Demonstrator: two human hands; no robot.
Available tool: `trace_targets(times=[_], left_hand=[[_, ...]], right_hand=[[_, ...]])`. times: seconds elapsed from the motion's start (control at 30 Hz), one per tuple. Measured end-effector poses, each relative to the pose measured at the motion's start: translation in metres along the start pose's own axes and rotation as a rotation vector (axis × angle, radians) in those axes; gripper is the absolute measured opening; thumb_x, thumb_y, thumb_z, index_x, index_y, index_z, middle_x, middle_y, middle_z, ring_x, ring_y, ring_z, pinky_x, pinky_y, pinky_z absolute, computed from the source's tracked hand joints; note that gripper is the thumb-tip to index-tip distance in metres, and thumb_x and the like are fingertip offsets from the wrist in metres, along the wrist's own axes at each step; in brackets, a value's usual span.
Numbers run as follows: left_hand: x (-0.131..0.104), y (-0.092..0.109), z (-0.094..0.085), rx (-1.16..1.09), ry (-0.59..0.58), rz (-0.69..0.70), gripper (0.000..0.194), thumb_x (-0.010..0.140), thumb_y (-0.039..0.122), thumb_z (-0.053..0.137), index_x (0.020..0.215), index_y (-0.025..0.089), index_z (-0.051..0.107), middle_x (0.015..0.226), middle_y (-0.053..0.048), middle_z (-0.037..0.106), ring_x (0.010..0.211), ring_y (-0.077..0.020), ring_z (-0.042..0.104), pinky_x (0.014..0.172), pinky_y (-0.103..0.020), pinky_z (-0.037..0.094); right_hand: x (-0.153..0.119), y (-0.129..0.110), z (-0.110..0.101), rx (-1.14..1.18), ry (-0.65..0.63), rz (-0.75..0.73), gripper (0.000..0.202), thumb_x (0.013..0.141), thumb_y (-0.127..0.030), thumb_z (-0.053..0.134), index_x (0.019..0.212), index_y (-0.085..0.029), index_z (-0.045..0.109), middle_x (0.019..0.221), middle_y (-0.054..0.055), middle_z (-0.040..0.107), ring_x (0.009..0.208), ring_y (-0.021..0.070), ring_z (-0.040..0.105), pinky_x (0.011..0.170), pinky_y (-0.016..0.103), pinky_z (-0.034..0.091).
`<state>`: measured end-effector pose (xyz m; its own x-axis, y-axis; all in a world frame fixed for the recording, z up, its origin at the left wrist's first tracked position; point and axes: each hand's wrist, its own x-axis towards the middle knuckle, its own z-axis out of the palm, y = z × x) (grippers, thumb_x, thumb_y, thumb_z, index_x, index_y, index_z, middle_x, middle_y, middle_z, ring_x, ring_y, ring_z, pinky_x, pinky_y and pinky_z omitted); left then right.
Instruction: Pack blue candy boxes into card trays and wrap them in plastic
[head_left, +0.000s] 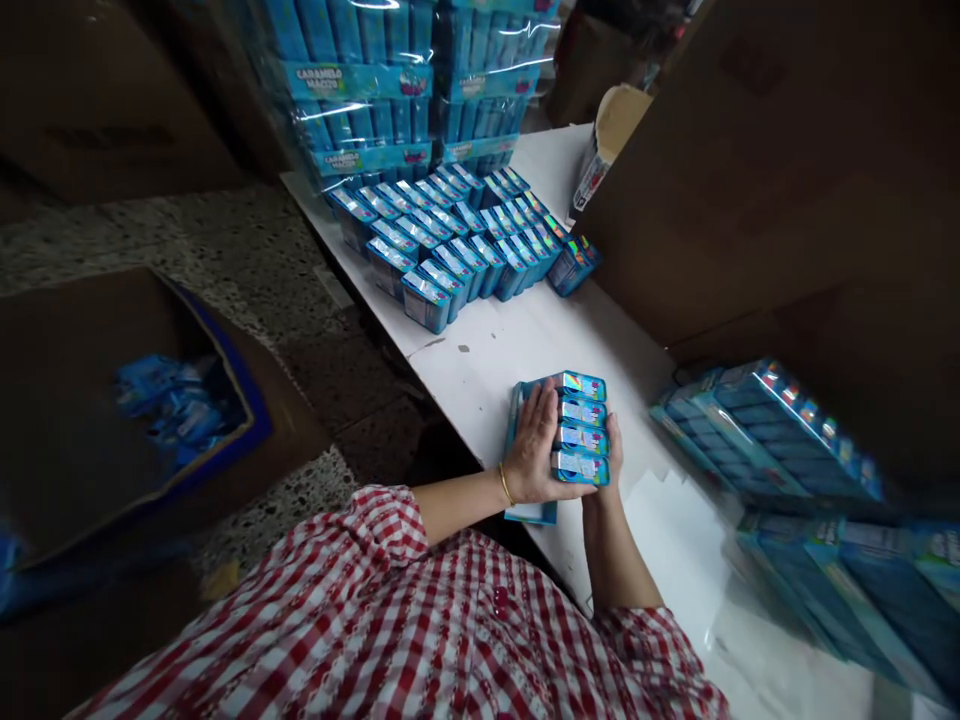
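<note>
On the bench (480, 375), the small packs (465, 240) stand before the wrapped stack (367, 90); left, the open box (112, 420) lies apart.

Our packing workspace, apparently in a workshop or storeroom, a long white worktable (480, 370) with rows of small blue packs (450, 245), plastic-wrapped stacks of blue trays (360, 85) behind, large cardboard boxes (780, 170) around us, speckled floor (247, 270) below

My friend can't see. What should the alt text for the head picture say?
A person's left hand and right hand hold four blue packs together at a white table. More blue packs stand in rows beyond.
</note>
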<state>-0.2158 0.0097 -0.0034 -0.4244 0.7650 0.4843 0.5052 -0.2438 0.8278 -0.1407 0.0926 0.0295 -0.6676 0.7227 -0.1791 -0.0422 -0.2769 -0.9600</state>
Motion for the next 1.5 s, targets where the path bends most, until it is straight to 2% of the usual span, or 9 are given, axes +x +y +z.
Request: trace_targets(times=[0.33,0.53,0.77,0.93,1.07,1.2,1.33,1.43,1.5], left_hand=[[-0.001,-0.023,0.000,-0.046,-0.078,0.123,0.131,0.054,0.059,0.070,0.141,0.016,-0.018,0.151,-0.020,-0.003,0.139,-0.0371,-0.001,0.111,-0.056,0.007],[0.016,-0.041,-0.007,-0.010,-0.307,0.022,0.133,0.052,0.062,0.071,0.142,0.014,-0.014,0.150,-0.024,0.001,0.139,-0.0377,0.003,0.108,-0.060,0.005],[-0.004,-0.061,-0.010,0.010,-0.360,-0.177,0.139,0.049,0.063,0.073,0.141,0.013,-0.019,0.149,-0.026,-0.001,0.138,-0.0404,0.001,0.107,-0.062,0.010],[-0.013,-0.060,-0.014,0.116,-0.469,-0.186,0.131,0.056,0.063,0.069,0.141,0.016,-0.018,0.150,-0.024,0.004,0.138,-0.0381,0.007,0.106,-0.063,0.012],[-0.017,-0.057,-0.016,0.192,-0.456,-0.138,0.127,0.060,0.064,0.064,0.140,0.016,-0.021,0.150,-0.024,0.005,0.138,-0.0357,0.013,0.108,-0.060,0.014],[-0.019,-0.057,-0.018,0.217,-0.453,-0.108,0.127,0.061,0.062,0.065,0.139,0.015,-0.024,0.150,-0.023,0.006,0.137,-0.0344,0.018,0.108,-0.058,0.019],[-0.020,-0.059,-0.018,0.237,-0.455,-0.099,0.119,0.066,0.059,0.061,0.140,0.016,-0.022,0.150,-0.021,0.009,0.137,-0.0332,0.021,0.107,-0.058,0.021],[-0.020,-0.059,-0.016,0.247,-0.459,-0.110,0.117,0.068,0.057,0.060,0.140,0.016,-0.021,0.150,-0.021,0.012,0.137,-0.0324,0.021,0.106,-0.058,0.023],[-0.019,-0.059,-0.016,0.248,-0.472,-0.127,0.115,0.069,0.056,0.060,0.141,0.016,-0.020,0.149,-0.022,0.014,0.137,-0.0322,0.022,0.106,-0.058,0.024]], right_hand=[[0.003,0.026,-0.016,-0.087,0.149,-0.176,0.059,0.085,-0.053,0.032,0.137,-0.024,0.034,0.135,0.005,0.048,0.121,0.0212,0.048,0.103,0.047,0.035],[0.019,0.034,-0.040,-0.315,0.272,-0.197,0.063,0.086,-0.053,0.033,0.140,-0.022,0.026,0.138,0.008,0.044,0.122,0.0224,0.046,0.101,0.047,0.037],[0.018,-0.015,-0.041,-1.335,-0.134,-0.448,0.082,0.076,-0.069,0.040,0.143,-0.022,0.025,0.151,0.010,0.016,0.139,0.0346,0.003,0.107,0.062,0.007],[0.016,-0.032,-0.029,-1.619,-0.436,-0.433,0.088,0.071,-0.075,0.042,0.141,-0.023,0.029,0.149,0.012,0.023,0.136,0.0417,0.012,0.103,0.068,0.009],[0.093,-0.065,-0.034,-1.465,-0.406,-0.466,0.071,0.081,-0.066,0.033,0.141,-0.028,0.027,0.138,0.009,0.043,0.127,0.0327,0.038,0.105,0.064,0.016],[0.230,-0.088,-0.024,-1.489,0.044,-0.455,0.094,0.070,-0.065,0.055,0.141,-0.010,0.025,0.142,0.021,0.031,0.132,0.0355,0.025,0.106,0.052,0.025],[0.335,-0.074,-0.013,-1.530,0.138,-0.315,0.106,0.061,-0.059,0.067,0.141,-0.010,0.020,0.143,0.022,0.023,0.132,0.0413,0.017,0.103,0.057,0.023],[0.357,-0.056,-0.015,-1.498,0.138,-0.337,0.096,0.065,-0.056,0.065,0.140,-0.012,0.024,0.137,0.022,0.030,0.125,0.0419,0.026,0.097,0.058,0.030],[0.341,-0.053,-0.022,-1.486,0.135,-0.399,0.090,0.067,-0.054,0.064,0.139,-0.014,0.028,0.133,0.020,0.033,0.122,0.0407,0.030,0.094,0.057,0.034]])
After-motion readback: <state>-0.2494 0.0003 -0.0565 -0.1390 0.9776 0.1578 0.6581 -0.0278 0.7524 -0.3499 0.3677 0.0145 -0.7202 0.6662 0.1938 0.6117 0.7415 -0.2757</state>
